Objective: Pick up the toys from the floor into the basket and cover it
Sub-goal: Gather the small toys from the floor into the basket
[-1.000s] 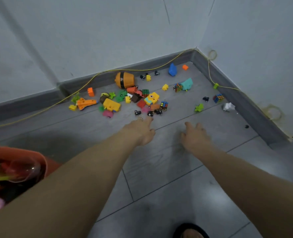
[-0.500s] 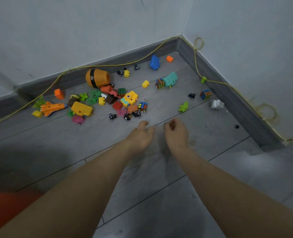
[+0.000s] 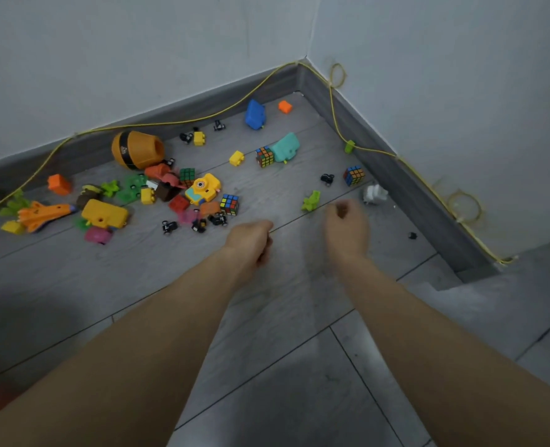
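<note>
Indoors, grey tiled floor [image 3: 267, 350], white corner walls [image 3: 428, 59], scattered toys [image 3: 202, 188], both hands curled, empty.

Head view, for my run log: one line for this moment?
phase: reaching | left hand: curled, empty | right hand: blurred, near small green plastic toy | scattered plastic toys: on grey floor

Glossy plastic toys [image 3: 202, 188], matt wood-grain grey floor [image 3: 267, 317], smooth painted walls [image 3: 138, 59]

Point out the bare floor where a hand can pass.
Bare: grey floor beneath both forearms; also between the green toy figure and teal plastic block. Crowded: around the yellow toy camera.
</note>
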The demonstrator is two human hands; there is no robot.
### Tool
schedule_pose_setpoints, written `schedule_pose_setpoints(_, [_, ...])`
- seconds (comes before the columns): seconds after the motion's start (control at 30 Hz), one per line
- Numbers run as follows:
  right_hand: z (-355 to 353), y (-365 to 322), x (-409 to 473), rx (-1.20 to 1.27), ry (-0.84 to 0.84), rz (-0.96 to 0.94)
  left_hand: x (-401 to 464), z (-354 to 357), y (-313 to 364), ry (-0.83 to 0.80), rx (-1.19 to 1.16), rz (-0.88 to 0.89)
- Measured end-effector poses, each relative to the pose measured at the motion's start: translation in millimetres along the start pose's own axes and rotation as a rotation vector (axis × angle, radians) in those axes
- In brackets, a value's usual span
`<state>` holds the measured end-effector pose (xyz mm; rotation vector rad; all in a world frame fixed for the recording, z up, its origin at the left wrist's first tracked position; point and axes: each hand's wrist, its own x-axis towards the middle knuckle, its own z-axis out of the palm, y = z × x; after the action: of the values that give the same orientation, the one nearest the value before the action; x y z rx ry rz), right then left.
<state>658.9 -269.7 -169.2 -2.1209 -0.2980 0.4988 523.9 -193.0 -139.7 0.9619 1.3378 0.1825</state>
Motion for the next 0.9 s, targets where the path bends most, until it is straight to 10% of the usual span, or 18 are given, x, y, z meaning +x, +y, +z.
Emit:
schedule_pose_setpoints(0.23, [-101,71,44,-0.939,0.198,-0.201,16,25,4,-0.016,0.42,0.165])
schedule_pose_setpoints(0.9, [-54,29,105,-0.457,-0.143,-0.216,77,82,33,-0.033,1.426,0.669])
